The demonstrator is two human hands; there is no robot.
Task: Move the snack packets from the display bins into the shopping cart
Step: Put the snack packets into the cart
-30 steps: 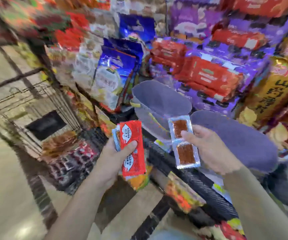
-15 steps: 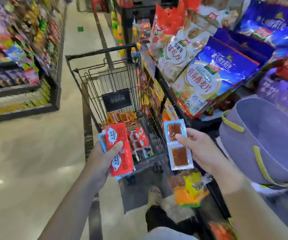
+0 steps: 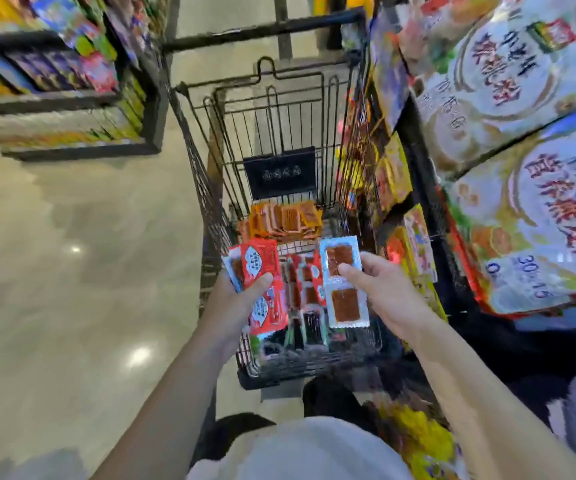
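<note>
Left hand grips red packets, right hand pinches a clear strip (long axis 12-to-6); cart lies under both, toward 12.

One shopping cart, one held red packet, one held clear twin-window packet

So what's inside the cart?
In the cart, an orange pile lies at the far end, red packets and dark packets nearer. The left hand holds a red pack, the right hand a clear pack; they hide what's below.
</note>
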